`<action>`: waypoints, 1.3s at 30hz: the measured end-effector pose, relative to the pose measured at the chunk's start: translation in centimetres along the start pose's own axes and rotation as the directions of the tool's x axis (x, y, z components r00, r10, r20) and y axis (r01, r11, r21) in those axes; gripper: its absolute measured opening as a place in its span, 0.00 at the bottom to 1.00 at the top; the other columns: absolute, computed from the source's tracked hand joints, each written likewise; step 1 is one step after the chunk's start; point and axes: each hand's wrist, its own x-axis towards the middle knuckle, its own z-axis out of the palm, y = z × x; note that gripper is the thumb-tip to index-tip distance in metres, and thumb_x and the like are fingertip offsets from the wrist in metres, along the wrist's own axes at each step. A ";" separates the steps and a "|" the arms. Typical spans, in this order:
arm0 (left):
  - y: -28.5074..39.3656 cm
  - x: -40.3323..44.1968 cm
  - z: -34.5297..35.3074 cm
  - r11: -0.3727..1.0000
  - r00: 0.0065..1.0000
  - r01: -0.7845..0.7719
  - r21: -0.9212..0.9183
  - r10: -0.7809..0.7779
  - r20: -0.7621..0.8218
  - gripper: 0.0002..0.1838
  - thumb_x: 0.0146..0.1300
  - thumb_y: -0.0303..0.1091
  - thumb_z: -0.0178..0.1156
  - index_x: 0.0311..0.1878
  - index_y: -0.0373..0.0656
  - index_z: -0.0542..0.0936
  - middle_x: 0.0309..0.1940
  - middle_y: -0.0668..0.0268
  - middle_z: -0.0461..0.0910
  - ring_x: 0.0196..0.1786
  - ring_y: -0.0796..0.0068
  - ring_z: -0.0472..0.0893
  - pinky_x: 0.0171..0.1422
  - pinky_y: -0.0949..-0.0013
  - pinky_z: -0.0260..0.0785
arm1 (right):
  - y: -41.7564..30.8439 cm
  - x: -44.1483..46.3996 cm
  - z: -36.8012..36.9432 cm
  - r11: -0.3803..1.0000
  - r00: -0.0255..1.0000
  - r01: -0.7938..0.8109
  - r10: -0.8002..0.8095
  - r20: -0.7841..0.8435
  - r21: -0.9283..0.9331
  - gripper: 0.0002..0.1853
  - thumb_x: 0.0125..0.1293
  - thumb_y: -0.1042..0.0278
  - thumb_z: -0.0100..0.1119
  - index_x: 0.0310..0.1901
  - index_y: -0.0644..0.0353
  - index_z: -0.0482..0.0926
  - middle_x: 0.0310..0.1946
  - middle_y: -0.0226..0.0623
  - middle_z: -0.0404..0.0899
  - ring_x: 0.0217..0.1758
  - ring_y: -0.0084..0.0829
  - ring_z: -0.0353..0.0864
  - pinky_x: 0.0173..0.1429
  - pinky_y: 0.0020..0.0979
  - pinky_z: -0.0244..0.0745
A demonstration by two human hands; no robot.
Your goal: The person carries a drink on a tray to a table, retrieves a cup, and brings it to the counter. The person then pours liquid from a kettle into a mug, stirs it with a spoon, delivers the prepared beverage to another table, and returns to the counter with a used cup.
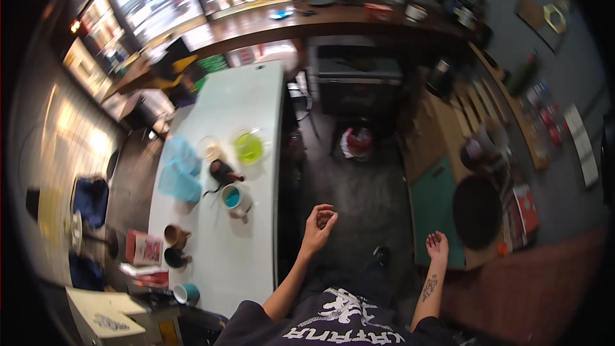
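Evidently, the person's left hand (317,227) hung beside the white surface (237,256), fingers loosely curled around nothing; the right hand (437,245), also empty, was farther from it, nearest the green mat (435,208). A wide left-arm swing could have tipped the mug (243,207) near that surface's edge.

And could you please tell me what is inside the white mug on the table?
Something blue shows inside the white mug; blur hides what exactly it is, and whatever lies beneath it is covered.
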 end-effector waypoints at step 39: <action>-14.8 4.6 35.9 0.864 0.972 -0.146 0.482 0.036 0.230 0.10 0.66 0.36 0.66 0.41 0.40 0.79 0.34 0.55 0.83 0.42 0.59 0.83 0.49 0.60 0.72 | -16.5 10.4 -16.7 0.917 0.952 0.165 -0.244 -0.184 -0.362 0.27 0.74 0.41 0.47 0.62 0.53 0.69 0.54 0.44 0.72 0.58 0.39 0.73 0.61 0.47 0.72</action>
